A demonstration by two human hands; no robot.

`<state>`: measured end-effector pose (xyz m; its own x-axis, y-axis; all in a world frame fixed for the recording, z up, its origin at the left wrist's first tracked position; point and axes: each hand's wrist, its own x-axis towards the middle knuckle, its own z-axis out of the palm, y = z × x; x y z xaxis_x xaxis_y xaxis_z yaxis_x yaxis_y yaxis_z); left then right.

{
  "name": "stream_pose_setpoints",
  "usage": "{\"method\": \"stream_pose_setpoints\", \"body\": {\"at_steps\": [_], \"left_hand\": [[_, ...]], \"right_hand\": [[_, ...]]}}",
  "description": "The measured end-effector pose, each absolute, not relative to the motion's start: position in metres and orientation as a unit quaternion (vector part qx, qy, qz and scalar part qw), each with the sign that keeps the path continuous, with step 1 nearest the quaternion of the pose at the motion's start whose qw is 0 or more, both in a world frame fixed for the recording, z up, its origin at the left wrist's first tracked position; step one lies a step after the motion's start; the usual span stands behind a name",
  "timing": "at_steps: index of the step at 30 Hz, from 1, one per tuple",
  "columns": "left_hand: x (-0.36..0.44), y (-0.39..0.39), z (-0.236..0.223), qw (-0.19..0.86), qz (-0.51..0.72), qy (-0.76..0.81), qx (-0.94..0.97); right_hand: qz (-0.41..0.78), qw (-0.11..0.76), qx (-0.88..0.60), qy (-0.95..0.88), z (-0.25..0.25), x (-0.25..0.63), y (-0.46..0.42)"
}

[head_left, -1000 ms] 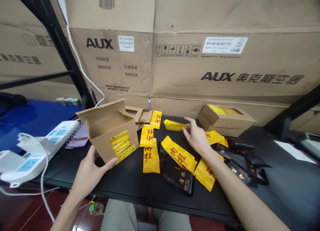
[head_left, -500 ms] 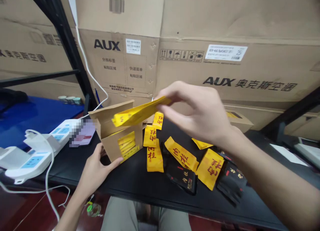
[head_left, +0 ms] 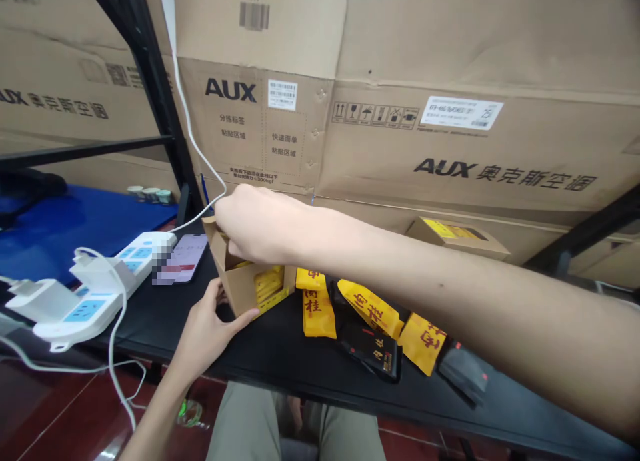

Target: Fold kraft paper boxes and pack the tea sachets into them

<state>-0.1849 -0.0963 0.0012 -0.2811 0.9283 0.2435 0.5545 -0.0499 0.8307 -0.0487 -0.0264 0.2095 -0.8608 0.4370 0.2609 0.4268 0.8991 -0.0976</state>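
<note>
While the right hand (head_left: 253,224) reaches into the carton (head_left: 239,289), the left hand (head_left: 210,324) steadies it

Judged step in hand: filling the carton with yellow packets (head_left: 316,312). Several lie stacked inside, visible through the open side. The carton stands on the black table (head_left: 280,364), near its front edge, with its flaps up. The right hand's fingers are hidden past the carton's top edge, so whether they are open, closed or holding a packet cannot be told. The left hand is curved around the carton's lower corner and holds it lightly, thumb along the bottom edge. Loose yellow packets and black packets (head_left: 371,354) lie just to its right. Next move, in my judgement, calls for the right hand to settle any packet neatly and withdraw clear of the flaps, with the left keeping the carton from tipping
</note>
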Motion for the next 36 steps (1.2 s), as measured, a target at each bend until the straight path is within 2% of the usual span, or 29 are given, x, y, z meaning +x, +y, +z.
{"method": "stream_pose_setpoints", "body": {"at_steps": [3, 10, 13, 16, 21, 23, 27, 30, 36], "left_hand": [[-0.185, -0.096, 0.001, 0.207, 0.454, 0.658, 0.564], [-0.186, -0.096, -0.001, 0.211, 0.457, 0.655, 0.564], [-0.187, -0.096, -0.002, 0.214, 0.462, 0.648, 0.566], [-0.187, -0.096, -0.002, 0.224, 0.464, 0.642, 0.568], [-0.187, -0.093, -0.004, 0.228, 0.468, 0.636, 0.57], [-0.186, -0.091, -0.006, 0.197, 0.508, 0.614, 0.571], [-0.182, -0.091, -0.005, 0.075, 0.61, 0.536, 0.579], [-0.18, -0.093, 0.002, 0.008, 0.623, 0.506, 0.597], [-0.178, -0.093, 0.017, -0.001, 0.612, 0.517, 0.599]], "right_hand": [[-0.008, 0.035, -0.264, -0.964, 0.22, -0.06, -0.029], [0.008, -0.096, -0.273, -0.957, 0.219, -0.068, -0.032], [0.031, -0.126, -0.26, -0.957, 0.214, -0.061, -0.024], [0.055, -0.083, -0.233, -0.967, 0.215, -0.044, -0.011], [0.058, 0.12, -0.244, -0.96, 0.23, -0.007, 0.003], [0.067, 0.138, -0.259, -0.954, 0.232, 0.006, 0.005], [0.141, 0.113, -0.264, -0.948, 0.218, 0.024, 0.009], [0.174, 0.13, -0.255, -0.942, 0.201, 0.03, 0.008], [0.161, 0.237, -0.261, -0.922, 0.177, 0.03, 0.007]]}}
